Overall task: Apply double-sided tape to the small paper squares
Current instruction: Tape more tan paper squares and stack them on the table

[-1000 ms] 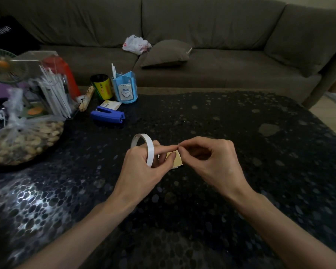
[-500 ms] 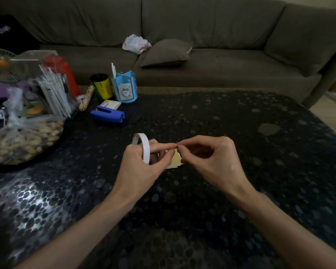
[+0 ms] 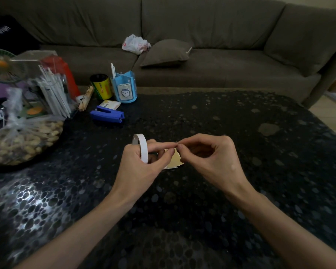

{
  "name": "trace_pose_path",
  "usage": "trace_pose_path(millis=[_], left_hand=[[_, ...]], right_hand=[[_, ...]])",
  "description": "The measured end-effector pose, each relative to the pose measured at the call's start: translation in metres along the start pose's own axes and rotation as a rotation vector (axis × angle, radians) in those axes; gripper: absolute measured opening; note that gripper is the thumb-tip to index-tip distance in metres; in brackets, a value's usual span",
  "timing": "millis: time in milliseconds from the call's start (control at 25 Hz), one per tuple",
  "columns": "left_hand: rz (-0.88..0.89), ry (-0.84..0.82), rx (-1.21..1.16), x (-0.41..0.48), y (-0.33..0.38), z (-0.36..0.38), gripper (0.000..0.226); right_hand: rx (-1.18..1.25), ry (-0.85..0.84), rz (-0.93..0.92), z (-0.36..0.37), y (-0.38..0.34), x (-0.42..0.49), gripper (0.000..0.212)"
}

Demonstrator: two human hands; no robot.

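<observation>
Over the table [image 3: 241,133], the left hand [image 3: 142,166] grips the tape [image 3: 143,148], the roll looped round its fingers. The right hand [image 3: 211,160] pinches what seems the tape's loose end at the left forefinger's tip. The paper squares [image 3: 175,160] show between the hands, and a stapler [image 3: 108,114] and sofa [image 3: 202,26] lie beyond.

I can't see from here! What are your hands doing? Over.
Left hand grips tape roll. Right hand pinches tape end. Paper squares just behind both hands. Nothing blocking.
</observation>
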State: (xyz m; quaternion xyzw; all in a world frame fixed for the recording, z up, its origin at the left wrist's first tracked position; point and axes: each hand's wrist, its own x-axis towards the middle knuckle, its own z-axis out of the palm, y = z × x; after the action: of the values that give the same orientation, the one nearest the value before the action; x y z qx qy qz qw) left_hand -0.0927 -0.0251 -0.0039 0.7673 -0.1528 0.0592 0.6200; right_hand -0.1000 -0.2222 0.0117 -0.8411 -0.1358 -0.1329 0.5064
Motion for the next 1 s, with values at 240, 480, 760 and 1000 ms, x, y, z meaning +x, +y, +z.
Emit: trace_pose_path(millis=[240, 480, 760, 1000], left_hand=[[0.001, 0.003, 0.028, -0.0017, 0.0021, 0.0023, 0.024], [0.014, -0.003, 0.053, -0.0040, 0.0065, 0.0048, 0.029], [-0.030, -0.007, 0.015, -0.0048, 0.0073, 0.0067, 0.028], [-0.163, 0.004, -0.087, -0.0046, 0.0101, 0.0039, 0.023]], right_hand=[[0.000, 0.008, -0.001, 0.0005, -0.0005, 0.0002, 0.012], [0.020, 0.040, 0.012, 0.0007, -0.0015, -0.0003, 0.010], [0.066, 0.067, 0.081, 0.0019, -0.0020, 0.0004, 0.007], [0.080, 0.089, 0.123, 0.0018, -0.0014, 0.0015, 0.007]])
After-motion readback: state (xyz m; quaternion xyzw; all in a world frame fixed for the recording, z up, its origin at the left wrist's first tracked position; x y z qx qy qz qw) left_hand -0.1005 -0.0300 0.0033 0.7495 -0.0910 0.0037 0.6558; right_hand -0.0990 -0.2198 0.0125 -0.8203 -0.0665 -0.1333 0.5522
